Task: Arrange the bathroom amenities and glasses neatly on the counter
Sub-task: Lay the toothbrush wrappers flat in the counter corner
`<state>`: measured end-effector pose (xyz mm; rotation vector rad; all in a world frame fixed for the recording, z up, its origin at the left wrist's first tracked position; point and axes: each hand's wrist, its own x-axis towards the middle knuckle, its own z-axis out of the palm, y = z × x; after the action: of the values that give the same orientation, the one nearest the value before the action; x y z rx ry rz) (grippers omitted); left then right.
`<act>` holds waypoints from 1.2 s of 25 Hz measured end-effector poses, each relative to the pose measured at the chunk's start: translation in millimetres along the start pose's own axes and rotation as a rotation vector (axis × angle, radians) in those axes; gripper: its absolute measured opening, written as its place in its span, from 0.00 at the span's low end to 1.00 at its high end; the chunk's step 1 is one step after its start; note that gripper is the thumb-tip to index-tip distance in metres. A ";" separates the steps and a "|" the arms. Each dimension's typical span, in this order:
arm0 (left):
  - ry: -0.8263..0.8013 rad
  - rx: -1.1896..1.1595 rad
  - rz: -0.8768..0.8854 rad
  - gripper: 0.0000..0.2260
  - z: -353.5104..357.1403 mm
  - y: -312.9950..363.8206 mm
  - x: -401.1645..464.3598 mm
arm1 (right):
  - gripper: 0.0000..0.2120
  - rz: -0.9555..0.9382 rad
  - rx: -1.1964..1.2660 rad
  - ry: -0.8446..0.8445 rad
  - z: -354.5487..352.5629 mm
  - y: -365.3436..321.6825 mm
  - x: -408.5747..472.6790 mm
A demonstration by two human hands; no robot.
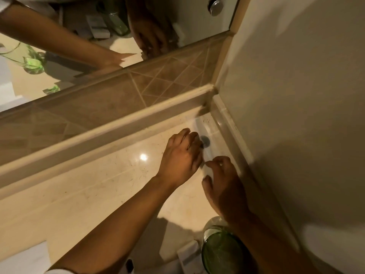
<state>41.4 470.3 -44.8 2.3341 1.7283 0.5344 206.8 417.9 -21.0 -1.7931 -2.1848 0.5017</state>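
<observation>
Nearest the lens, a green-tinted drinking glass (221, 252) is seen at the bottom edge, partly hidden under the right forearm, with a small white amenity box (188, 254) just beside it on the polished cream marble counter (94, 194). Further in, both hands are worked into the corner where the counter meets the wall. A clear, thin plastic-looking item with a dark round spot (205, 140) is being handled there; what it is cannot be told through the blur. The left hand (181, 155) is curled over its near edge, fingers bent. The right hand (223, 186) is half spread, fingertips pressed towards the same item. Up in the mirror (59, 56), more green glassware and small boxes are reflected. The item would best be squared against the back ledge (98, 135), judged from here, then the glass brought alongside.
</observation>
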 end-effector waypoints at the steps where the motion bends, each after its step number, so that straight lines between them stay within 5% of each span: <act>1: -0.043 0.051 0.050 0.18 -0.2 -6.0 -0.6 | 0.17 0.024 -0.034 -0.059 3.1 -0.6 -2.4; 8: -0.282 0.102 0.045 0.27 -1.5 -14.7 14.1 | 0.28 0.118 -0.230 -0.151 5.5 -6.2 3.2; 26: -0.308 0.035 0.048 0.30 5.3 -2.5 25.3 | 0.36 0.221 -0.195 -0.225 -5.3 -14.0 6.7; 30: -0.260 -0.002 0.003 0.29 -11.4 3.2 20.3 | 0.30 0.209 -0.064 -0.099 -24.4 -18.3 0.8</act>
<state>45.0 487.9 -29.6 2.2865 1.6028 0.2194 200.6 417.8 8.9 -2.0863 -2.1089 0.5827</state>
